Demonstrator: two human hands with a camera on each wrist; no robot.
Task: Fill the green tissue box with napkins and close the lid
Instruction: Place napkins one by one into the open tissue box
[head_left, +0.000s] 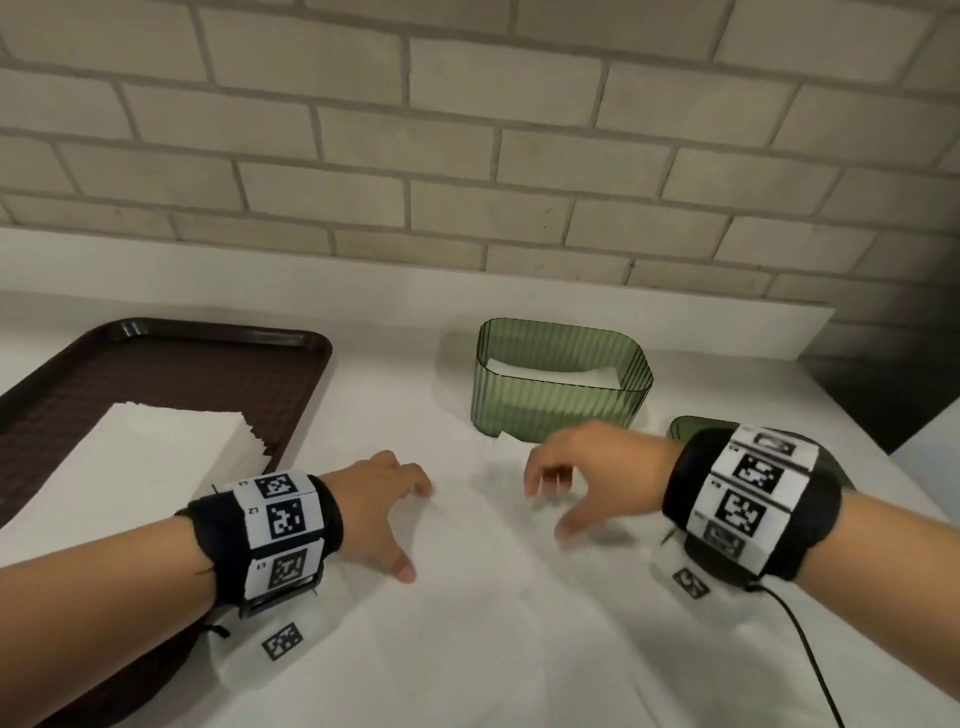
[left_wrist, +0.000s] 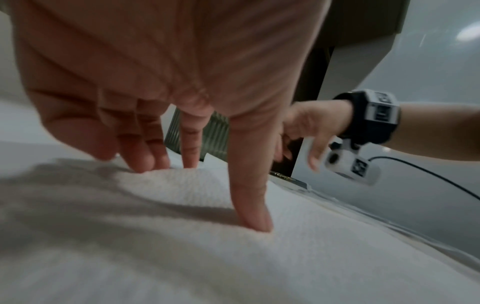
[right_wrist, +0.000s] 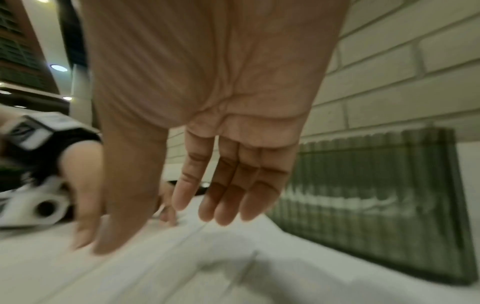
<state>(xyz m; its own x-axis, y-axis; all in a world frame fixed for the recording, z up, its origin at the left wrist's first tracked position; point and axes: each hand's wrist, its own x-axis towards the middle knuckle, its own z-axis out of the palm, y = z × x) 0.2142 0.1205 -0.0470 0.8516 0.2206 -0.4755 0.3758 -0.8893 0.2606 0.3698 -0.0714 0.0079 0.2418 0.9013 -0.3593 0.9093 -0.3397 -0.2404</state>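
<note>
The green ribbed tissue box (head_left: 561, 395) stands open on the white counter, with white napkins (head_left: 558, 375) lying inside. Its green lid (head_left: 688, 428) lies to the right, mostly hidden behind my right wrist. One napkin (head_left: 467, 582) is spread flat on the counter in front of the box. My left hand (head_left: 413, 530) presses on it with straight fingertips (left_wrist: 255, 222). My right hand (head_left: 550, 509) hovers just above the napkin, fingers relaxed and blurred, holding nothing. The right wrist view shows the box wall (right_wrist: 376, 195) close to that hand (right_wrist: 182, 216).
A dark brown tray (head_left: 218, 364) sits at the left with a stack of white napkins (head_left: 171, 457) on it. A brick wall (head_left: 467, 130) runs behind the counter. The counter's edge (head_left: 883, 447) drops off at the right, and a black cable (head_left: 800, 644) trails from my right wrist.
</note>
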